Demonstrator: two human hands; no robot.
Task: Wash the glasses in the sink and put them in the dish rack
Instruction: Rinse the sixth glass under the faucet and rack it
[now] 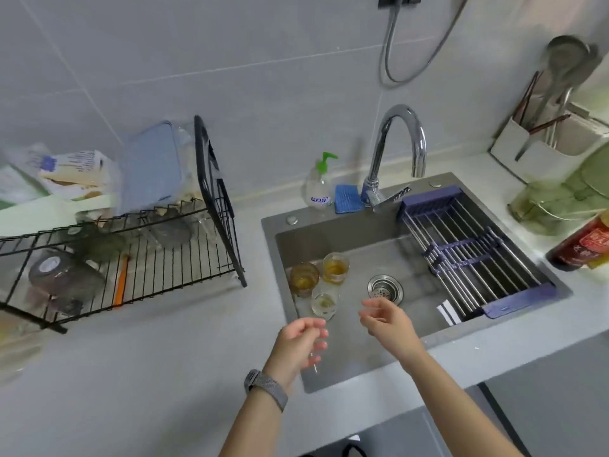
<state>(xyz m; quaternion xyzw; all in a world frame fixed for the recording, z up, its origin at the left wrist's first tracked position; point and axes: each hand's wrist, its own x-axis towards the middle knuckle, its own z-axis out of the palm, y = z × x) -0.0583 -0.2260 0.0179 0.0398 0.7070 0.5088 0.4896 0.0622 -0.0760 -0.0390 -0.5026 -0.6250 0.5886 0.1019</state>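
- Glass tumblers, three in all, are seen grouped at the sink's (346, 230) nine o'clock side: two hold amber liquid (304, 279) (335, 267), one is nearly clear (324, 304).
- The left hand (298, 344) is held loosely curled, grasping nothing, at six o'clock of them.
- The right hand (387, 321) is relaxed, empty, near the drain (385, 289).
- The black wire dish rack (138, 245) is placed on the counter at nine o'clock.

The grey counter (158, 357) bears a black dish rack (131, 252), soap bottle (319, 186), and utensil holder (540, 143).
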